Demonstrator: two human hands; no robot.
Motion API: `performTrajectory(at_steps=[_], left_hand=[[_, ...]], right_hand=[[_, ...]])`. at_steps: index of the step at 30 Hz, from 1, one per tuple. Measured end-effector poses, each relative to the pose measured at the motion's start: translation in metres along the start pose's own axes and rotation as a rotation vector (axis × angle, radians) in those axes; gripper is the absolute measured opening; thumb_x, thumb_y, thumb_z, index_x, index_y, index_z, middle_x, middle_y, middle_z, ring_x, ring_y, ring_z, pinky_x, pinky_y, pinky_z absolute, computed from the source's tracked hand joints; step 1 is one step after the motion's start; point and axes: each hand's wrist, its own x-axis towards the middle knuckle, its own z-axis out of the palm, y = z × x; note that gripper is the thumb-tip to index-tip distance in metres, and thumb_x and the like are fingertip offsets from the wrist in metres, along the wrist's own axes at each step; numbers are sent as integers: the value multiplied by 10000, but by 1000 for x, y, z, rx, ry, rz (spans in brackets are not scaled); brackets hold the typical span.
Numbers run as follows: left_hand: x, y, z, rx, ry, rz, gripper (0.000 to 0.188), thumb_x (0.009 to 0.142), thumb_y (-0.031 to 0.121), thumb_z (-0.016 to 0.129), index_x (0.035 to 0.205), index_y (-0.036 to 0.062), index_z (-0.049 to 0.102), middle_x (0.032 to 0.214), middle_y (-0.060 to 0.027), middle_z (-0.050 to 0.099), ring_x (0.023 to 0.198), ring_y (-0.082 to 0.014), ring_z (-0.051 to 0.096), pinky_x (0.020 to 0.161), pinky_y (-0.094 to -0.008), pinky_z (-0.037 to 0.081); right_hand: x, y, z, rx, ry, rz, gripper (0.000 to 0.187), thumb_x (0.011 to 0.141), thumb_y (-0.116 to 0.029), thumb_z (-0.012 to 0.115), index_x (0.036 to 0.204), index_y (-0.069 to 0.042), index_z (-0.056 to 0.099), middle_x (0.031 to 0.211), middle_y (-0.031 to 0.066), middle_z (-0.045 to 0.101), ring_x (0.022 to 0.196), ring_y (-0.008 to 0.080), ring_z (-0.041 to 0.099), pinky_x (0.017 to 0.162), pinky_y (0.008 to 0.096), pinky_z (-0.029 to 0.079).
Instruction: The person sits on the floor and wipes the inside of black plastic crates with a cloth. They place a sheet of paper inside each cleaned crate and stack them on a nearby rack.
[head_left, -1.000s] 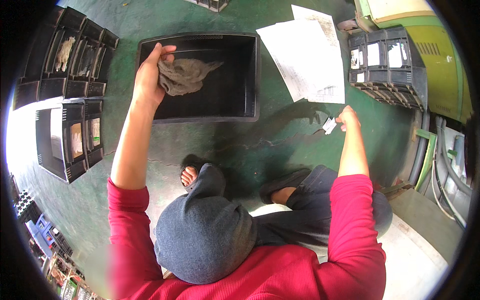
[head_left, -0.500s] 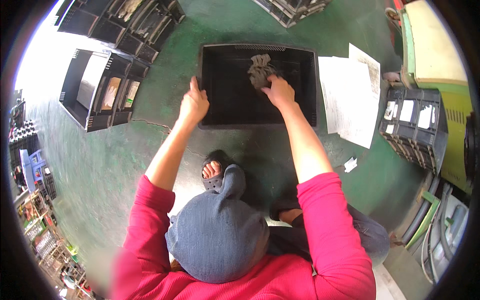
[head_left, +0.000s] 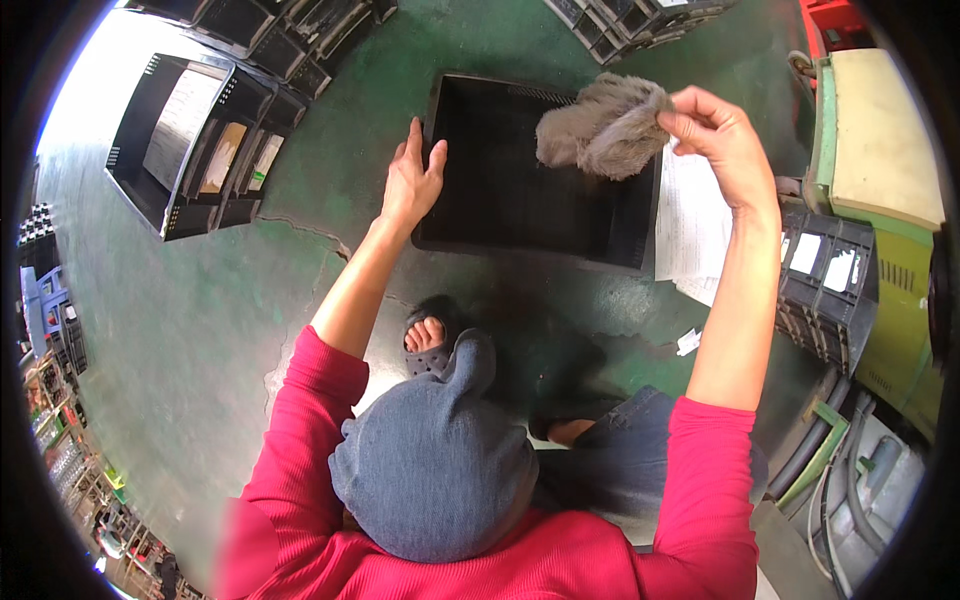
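In front of me on the green floor lies a black plastic crate (head_left: 520,180), its open side facing up. My left hand (head_left: 412,185) rests at the crate's left wall, thumb and fingers apart. Pinched between the thumb and fingers of my right hand (head_left: 715,130) is a grey, crumpled rag (head_left: 605,125), lifted over the crate's right part. The rag covers some of the crate's far right corner and rim.
Sheets of paper (head_left: 690,215) lie right of the crate, partly behind my right forearm. Black crates (head_left: 190,150) stand at the left, with another black crate (head_left: 825,290) at the right beside a yellow-green machine (head_left: 905,310). A white scrap (head_left: 689,342) lies on the floor.
My right hand has lifted the rag up and to the right, out of the crate. The crate appears slightly turned and farther right in view. My left hand remains at its left wall.
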Motion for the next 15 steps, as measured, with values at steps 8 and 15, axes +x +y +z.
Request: performTrajectory(at_steps=[8,15], left_hand=[[4,7,11,-31,54,-125,519,947,353,380,1378,69,334,1014,-273,538,953,-418,541,842,-450,425],[9,10,17,-44,95,-12,492,953,338,385,1369,76,351,991,-266,525,902,-418,555,786,-467,449]], right_hand=[[33,180,82,-675,81,415,764,788,-339,652,1376,-18,284,1303,297,389,1214,425,402,1004,424,356],[80,182,276,-875,-12,-173,542,876,-197,403,1368,6,303,1440,226,235,1337,366,223,1039,532,270]])
